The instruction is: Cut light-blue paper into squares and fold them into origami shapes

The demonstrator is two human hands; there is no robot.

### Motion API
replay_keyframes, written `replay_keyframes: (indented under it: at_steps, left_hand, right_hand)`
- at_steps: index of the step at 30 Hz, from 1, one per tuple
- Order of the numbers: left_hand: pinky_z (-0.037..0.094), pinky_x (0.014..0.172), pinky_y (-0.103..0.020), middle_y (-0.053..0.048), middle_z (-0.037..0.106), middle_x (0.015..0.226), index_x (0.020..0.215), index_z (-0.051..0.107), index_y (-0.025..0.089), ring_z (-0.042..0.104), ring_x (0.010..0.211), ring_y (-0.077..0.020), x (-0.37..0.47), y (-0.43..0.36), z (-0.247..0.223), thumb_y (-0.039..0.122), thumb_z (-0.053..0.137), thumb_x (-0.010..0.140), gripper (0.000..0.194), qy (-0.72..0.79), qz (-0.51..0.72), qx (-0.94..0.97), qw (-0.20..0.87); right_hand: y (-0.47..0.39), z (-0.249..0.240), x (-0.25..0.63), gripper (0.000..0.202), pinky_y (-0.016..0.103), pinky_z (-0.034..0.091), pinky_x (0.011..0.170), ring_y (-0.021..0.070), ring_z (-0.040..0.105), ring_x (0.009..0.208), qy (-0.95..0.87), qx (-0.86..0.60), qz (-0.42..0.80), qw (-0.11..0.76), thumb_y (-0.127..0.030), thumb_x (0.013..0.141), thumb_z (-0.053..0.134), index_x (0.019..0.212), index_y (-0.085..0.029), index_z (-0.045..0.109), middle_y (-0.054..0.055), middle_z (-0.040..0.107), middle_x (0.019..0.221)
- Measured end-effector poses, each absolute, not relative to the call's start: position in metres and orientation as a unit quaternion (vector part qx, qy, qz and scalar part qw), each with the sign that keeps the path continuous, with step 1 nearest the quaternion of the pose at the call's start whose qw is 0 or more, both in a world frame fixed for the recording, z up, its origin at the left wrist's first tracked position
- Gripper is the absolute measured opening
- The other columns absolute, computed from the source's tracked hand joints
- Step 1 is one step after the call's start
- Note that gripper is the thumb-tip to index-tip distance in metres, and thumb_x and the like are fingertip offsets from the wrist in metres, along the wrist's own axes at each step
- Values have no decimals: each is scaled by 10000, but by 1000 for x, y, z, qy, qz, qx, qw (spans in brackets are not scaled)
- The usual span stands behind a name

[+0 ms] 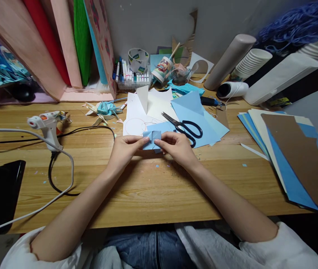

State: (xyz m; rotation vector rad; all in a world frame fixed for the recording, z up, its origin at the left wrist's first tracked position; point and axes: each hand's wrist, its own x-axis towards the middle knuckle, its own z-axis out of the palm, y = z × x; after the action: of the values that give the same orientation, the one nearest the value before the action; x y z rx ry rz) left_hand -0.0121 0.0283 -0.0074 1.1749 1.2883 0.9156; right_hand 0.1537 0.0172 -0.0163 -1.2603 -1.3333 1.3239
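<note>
Both hands hold a small folded piece of blue paper (151,139) above the wooden table (159,194). My left hand (127,146) pinches its left side between thumb and fingers. On the opposite side, my right hand (178,146) grips the paper the same way. Creases and a raised flap show on its face; its underside is hidden. Black-handled scissors (183,125) lie just beyond my right hand, blades pointing away to the left. Under them are light blue sheets (188,108), and white paper (135,112) with drawn circles lies behind my hands.
A white hot glue gun (46,125) with looping cables stands at left, near a black phone-like slab (0,190). Stacked coloured sheets and brown card (302,149) lie at right. Markers (132,74), a roll of tape (138,59) and paper cups (251,63) line the back.
</note>
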Motion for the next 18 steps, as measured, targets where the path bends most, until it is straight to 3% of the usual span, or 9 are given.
replay_keyframes:
  at_steps: [18]
  left_hand:
    - [446,604,-232,-51,710,684,687,728,133,597,619,-140,-10,25,-10,373,733,601,255,548,419,515,509]
  right_hand:
    - [15,-16,152,144,231,388,484,80,483,498,-537,-499,525,432,-284,721,629,676,-149,608,-14,564,586]
